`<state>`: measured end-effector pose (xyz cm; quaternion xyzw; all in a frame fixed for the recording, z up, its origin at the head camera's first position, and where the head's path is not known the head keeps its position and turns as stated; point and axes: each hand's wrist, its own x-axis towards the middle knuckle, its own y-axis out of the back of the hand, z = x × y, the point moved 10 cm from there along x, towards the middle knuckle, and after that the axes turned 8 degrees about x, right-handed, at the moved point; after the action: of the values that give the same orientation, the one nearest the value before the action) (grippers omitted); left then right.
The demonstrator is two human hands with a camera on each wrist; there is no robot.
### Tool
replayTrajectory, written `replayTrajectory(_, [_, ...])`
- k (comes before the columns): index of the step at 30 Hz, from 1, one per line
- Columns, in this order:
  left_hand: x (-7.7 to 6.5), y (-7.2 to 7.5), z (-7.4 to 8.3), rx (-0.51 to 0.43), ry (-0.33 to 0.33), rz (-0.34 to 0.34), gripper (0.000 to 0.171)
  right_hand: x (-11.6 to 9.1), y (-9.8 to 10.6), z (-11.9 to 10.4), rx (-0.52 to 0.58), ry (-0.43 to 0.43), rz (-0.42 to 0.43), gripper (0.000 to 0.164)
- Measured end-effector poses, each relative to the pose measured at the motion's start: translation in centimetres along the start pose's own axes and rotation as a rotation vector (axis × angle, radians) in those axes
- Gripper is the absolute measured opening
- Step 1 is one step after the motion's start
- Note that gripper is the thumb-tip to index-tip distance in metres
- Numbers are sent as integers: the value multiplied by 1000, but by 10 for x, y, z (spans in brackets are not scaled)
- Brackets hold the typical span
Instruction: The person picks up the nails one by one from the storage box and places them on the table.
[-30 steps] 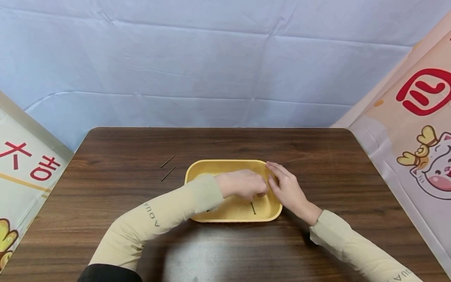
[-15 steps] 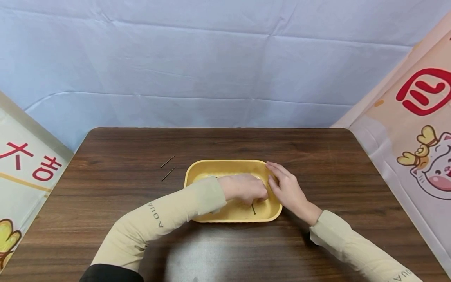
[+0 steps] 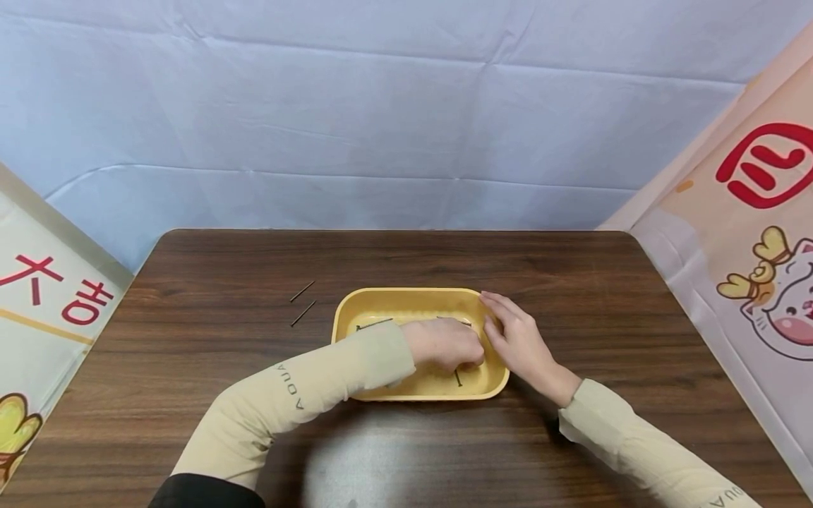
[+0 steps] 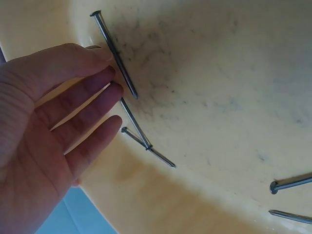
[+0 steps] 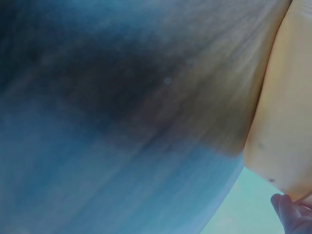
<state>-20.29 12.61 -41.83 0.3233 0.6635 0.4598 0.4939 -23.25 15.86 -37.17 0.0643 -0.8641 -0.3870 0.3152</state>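
In the yellow tray [image 3: 416, 396], my left hand [image 3: 447, 343] reaches down with bent fingers. The left wrist view shows the thumb and fingertips of my left hand [image 4: 73, 92] together at a steel nail [image 4: 117, 56], seemingly pinching it. A second nail [image 4: 134, 122] comes out from under the fingertips and crosses a third nail [image 4: 161, 158]. How the fingertips meet is partly hidden. My right hand [image 3: 524, 346] holds the tray's right end, thumb over the rim and fingers along the outer far corner. In the right wrist view only the fingertips of my right hand [image 5: 287, 212] show.
Two nails [image 3: 302, 291] lie side by side on the dark wooden table [image 3: 222, 339], left of the tray. Inside the tray, more nails [image 3: 375, 324] lie at the far left and near the far wall. A pale cloth backdrop [image 3: 406, 141] rises behind the table.
My left hand has shifted slightly toward me and to the right within the tray, and its sleeve uncovers a nail at the far left. My right hand and the tray stay put.
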Motion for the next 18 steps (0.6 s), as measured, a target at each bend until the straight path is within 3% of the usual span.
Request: replayTrajectory(18, [8,-6,3,82,-2,-6,17,1,0,-2,-9,5,0,33])
